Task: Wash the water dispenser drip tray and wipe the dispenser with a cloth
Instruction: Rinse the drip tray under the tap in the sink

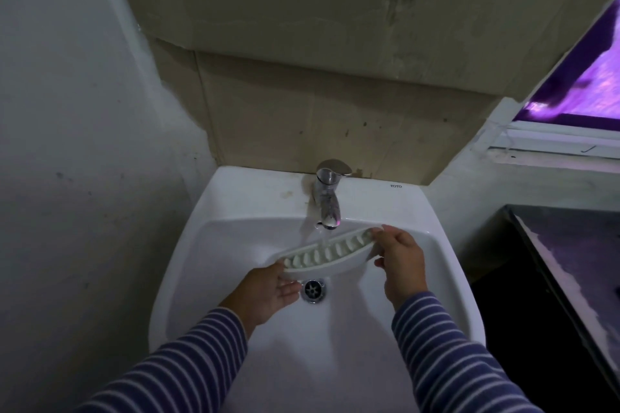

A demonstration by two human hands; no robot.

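White sink [369,193] against wall [67,144]. Left hand [268,288] grips tray [330,253] at its left end, thumb on top, fingers beneath. Tray slotted, white, held over the basin by 2 hands, right end higher. Tap [328,198] runs; stream lands mid-tray. Drain [313,290] just below tray. Right hand [401,261] pinches tray's right end. Sleeves [188,362] striped blue and white. Dark desk [570,261] right of sink, window [587,77] above it.

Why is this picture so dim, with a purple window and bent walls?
Head view: weak light leaves the walls grey and grainy; the window glares with a purple cast; the wide-angle lens bends straight wall edges; the white sink, tray and tap stay fairly sharp, the tap showing a glint.
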